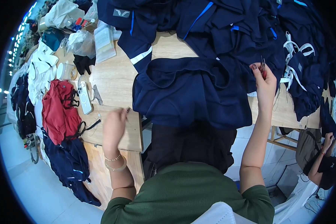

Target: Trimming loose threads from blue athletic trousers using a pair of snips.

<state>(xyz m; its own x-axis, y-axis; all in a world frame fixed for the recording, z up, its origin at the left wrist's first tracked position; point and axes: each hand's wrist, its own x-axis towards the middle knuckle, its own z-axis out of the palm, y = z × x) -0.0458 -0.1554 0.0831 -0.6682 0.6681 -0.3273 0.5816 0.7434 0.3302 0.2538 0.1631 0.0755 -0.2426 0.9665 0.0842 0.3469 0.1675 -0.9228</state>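
Observation:
Spread over the table's near edge and my lap is a navy garment [190, 100] with a gathered waistband, its opening facing up. My right hand [266, 84] is raised beside the garment's right side, closed around small thread snips [264, 64] whose blades point away from me. Off the garment's left side, my left hand [115, 121] hovers over the wooden table [114, 84]. Its fingers are pinched together, and what they hold, if anything, is too small to make out. Neither hand touches the garment.
A heap of navy clothing [227, 33] covers the far side. White straps [295, 48] lie at right. On the left are a red bag [60, 112], a phone [85, 98], a plastic jar [65, 71] and clear bags [81, 43]. Another person [321, 164] works at far right.

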